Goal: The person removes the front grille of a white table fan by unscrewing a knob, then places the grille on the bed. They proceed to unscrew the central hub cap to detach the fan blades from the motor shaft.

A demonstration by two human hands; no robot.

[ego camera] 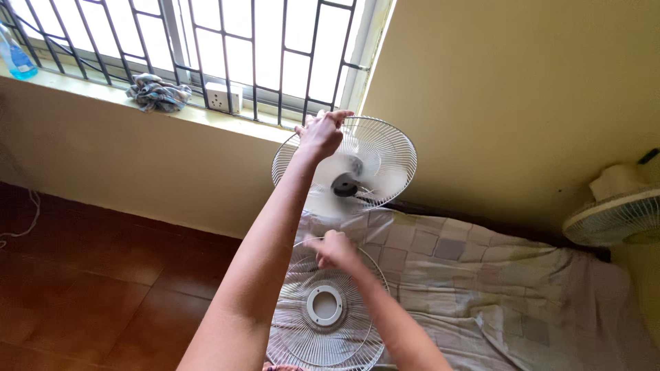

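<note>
Left hand (pixel 320 134) was up high, fingers closed round the top rim of the rear fan guard (pixel 392 148), which stood upright w/ the white blades (pixel 344 180) and dark hub exposed. Blades looked smeared, poss. turning, though I couldn't tell for sure. Right hand (pixel 335 249) was lower, pinching the upper edge of the loose front grille (pixel 323 309), fingers curled tight on the wire. That grille, w/ its white centre ring, was tilted toward the camera, its lower edge near the bottom of the frame, just beside the patchwork bedsheet (pixel 495 275).

Risks, as I judged them: if those blades were moving, the left fingers sat close enough to the rim to get clipped should they slip inward. The front grille was held by one edge only, so a loose pinch could let it swing and drop onto the dark red floor (pixel 89 275) or bend its thin wires. The fan itself seemed steadied only by that top grip, so a hard pull might tip it over.

Containers: only one, a clear bottle (pixel 15 58) of blue liquid at the far left of the windowsill (pixel 96 86), roughly a third full. Near it lay a crumpled cloth (pixel 158 93) and a white socket box (pixel 223 97). A second fan (pixel 612 213) sat at right, well apart.
</note>
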